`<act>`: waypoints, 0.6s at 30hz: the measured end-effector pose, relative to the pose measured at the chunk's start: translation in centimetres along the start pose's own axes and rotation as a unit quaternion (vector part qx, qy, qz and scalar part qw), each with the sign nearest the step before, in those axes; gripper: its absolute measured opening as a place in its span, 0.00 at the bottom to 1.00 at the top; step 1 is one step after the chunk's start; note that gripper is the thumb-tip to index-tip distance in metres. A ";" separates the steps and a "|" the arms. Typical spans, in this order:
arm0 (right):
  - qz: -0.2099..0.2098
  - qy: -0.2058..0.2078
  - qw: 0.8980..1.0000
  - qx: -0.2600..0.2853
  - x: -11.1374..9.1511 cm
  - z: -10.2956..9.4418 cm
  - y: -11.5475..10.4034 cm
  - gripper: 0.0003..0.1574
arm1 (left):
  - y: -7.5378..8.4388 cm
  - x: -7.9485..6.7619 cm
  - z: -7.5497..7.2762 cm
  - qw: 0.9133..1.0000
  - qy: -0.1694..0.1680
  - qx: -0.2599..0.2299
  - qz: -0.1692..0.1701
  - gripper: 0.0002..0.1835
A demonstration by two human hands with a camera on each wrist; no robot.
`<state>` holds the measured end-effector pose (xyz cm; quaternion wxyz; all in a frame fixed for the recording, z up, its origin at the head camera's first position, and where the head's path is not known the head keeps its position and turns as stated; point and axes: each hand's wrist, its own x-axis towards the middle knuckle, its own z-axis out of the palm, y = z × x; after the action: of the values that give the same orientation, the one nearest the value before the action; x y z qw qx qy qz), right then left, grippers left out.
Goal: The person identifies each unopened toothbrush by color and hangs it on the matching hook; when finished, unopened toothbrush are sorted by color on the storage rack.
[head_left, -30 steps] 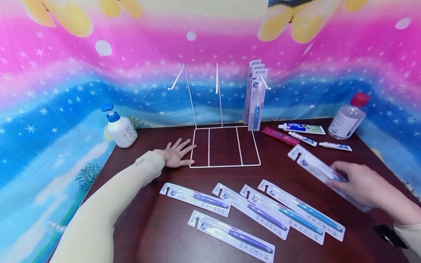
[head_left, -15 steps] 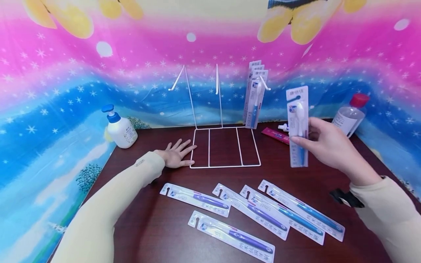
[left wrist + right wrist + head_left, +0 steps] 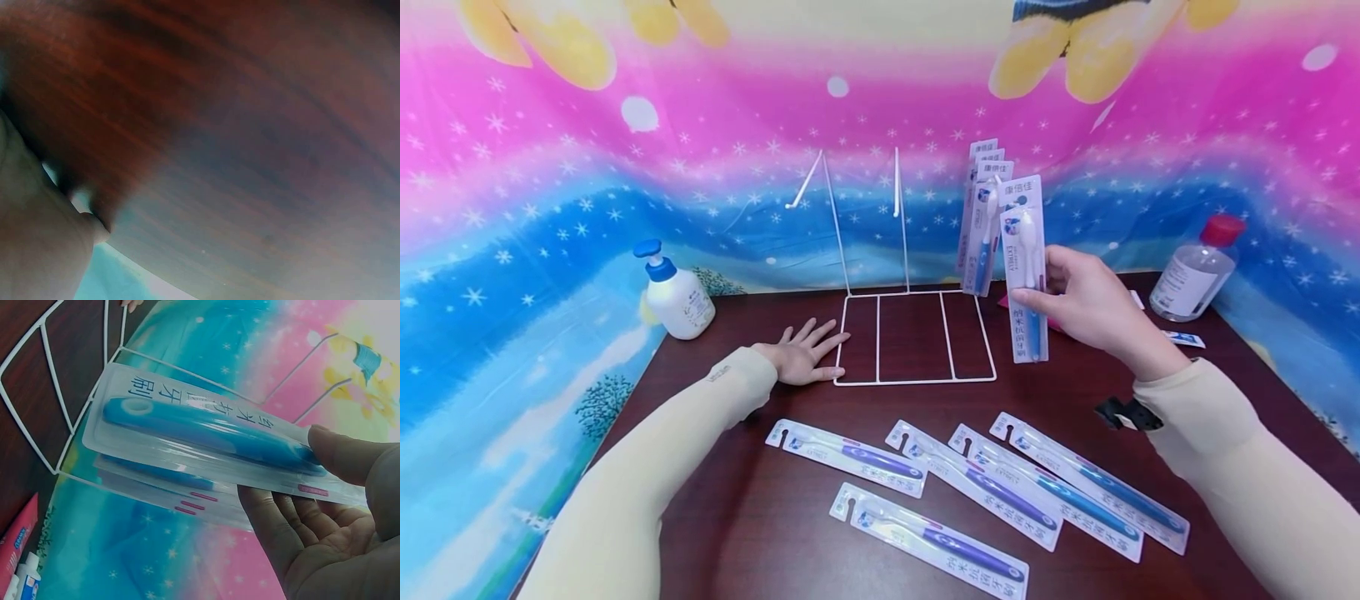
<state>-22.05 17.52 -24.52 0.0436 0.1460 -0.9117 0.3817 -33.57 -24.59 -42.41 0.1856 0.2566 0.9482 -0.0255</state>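
My right hand point(image 3: 1093, 300) pinches a packaged blue toothbrush point(image 3: 1025, 275) between thumb and fingers, holding it upright. In the right wrist view the thumb point(image 3: 350, 456) lies across the front of the pack. Just left of it, several packaged toothbrushes point(image 3: 983, 233) hang from the right hook of a white wire rack point(image 3: 916, 382); whether the held pack touches that hook is hard to see. My left hand point(image 3: 805, 354) lies flat with fingers spread, thumb and fingertips at the left side of the rack's base. The left wrist view shows mostly blurred tabletop point(image 3: 187, 94).
Several packaged toothbrushes point(image 3: 928, 542), purple and blue, lie in front of the rack. The rack's left hook point(image 3: 805, 179) and middle hook point(image 3: 897, 183) bear nothing. A pump bottle point(image 3: 676, 296) stands left, a red-capped bottle point(image 3: 1197, 271) right. Toothpaste tubes point(image 3: 19, 537) lie partly hidden behind my right hand.
My right hand has lifted the packaged blue toothbrush from low on the right, turned it upright, and carried it left to beside the hanging packs. The left hand has stayed put.
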 end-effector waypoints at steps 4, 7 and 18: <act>0.001 0.002 1.000 0.006 0.6 0.4 0.4 0.38 | 0.0 0.1 0.0 1.000 0.006 0.004 0.000 0.43; 0.008 0.001 1.000 0.007 1.1 0.7 0.9 0.39 | 0.1 0.1 0.0 1.000 0.008 0.002 0.000 0.43; 0.039 0.002 0.999 0.028 5.9 2.1 2.9 0.36 | 0.3 -0.1 -0.2 1.000 -0.004 -0.003 -0.004 0.44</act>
<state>-28.51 16.59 -26.86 0.0264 0.1104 -0.9056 0.4086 -33.35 -24.33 -42.18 0.1900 0.2517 0.9487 -0.0243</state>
